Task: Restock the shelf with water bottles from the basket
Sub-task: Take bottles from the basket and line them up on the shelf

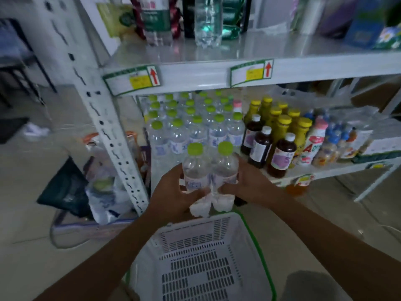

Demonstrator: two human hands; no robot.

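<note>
Two green-capped water bottles (pixel 209 174), pressed together above the basket (pixel 208 257), sit clamped between my left hand (pixel 173 192) and right hand (pixel 249 183), fingers curled around their labelled waists; they look full, heavyish, thin-walled and slippery.

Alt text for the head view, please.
Left hand and right hand carry two green-capped water bottles from a white basket toward the lower shelf, beside more water bottles.
</note>
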